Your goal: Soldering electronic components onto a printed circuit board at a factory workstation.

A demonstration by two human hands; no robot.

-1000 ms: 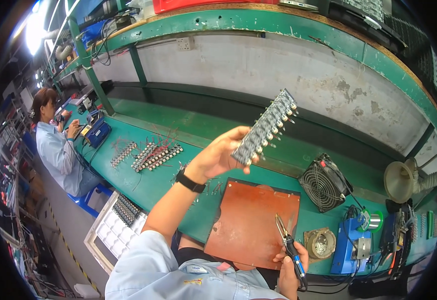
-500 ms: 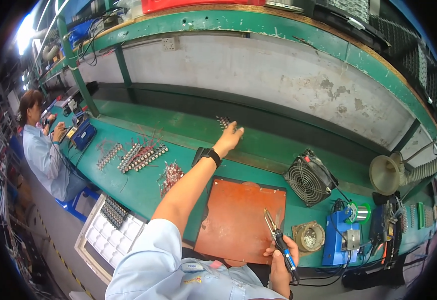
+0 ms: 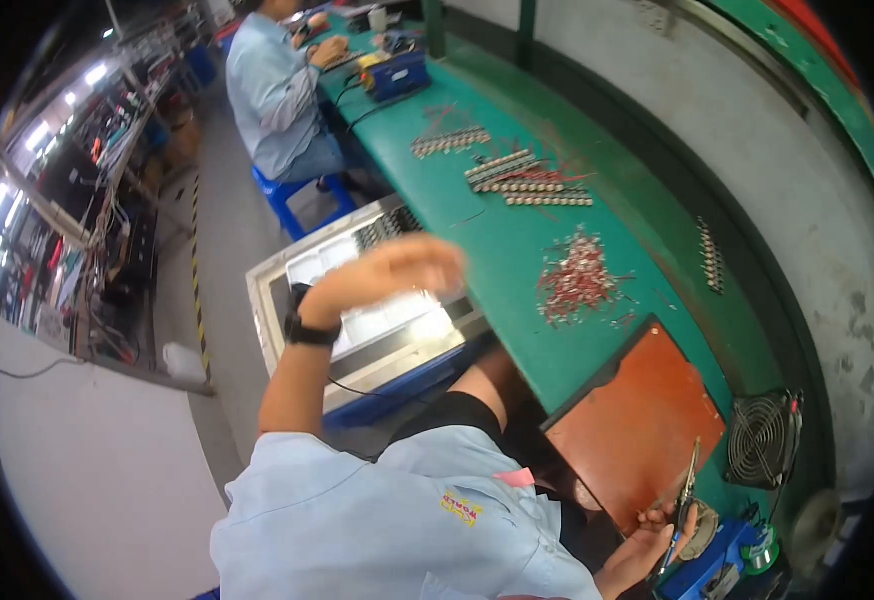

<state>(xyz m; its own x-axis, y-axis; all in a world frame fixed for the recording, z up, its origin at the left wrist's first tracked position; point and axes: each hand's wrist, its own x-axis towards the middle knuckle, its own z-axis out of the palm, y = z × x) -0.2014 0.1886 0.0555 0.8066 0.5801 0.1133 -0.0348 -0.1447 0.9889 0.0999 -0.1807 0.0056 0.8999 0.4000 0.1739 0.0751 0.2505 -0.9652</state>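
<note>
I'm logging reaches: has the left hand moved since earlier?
Yes, leftward: the left hand, earlier beyond the orange mat, now overlaps the white tray in view.

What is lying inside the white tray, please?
In the far part of the white tray lie dark rows of parts. The blurred left hand covers much of the middle, so what lies there cannot be seen.

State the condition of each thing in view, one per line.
Left hand: empty, blurred
Right hand: gripping soldering iron
Soldering iron: held
Far component strip: lying apart
Red wire pile: loosely heaped
White compartment tray: partly filled
Reddish-brown work board: flat
Axial fan: upright, spinning unclear
Blue stool: occupied
</note>
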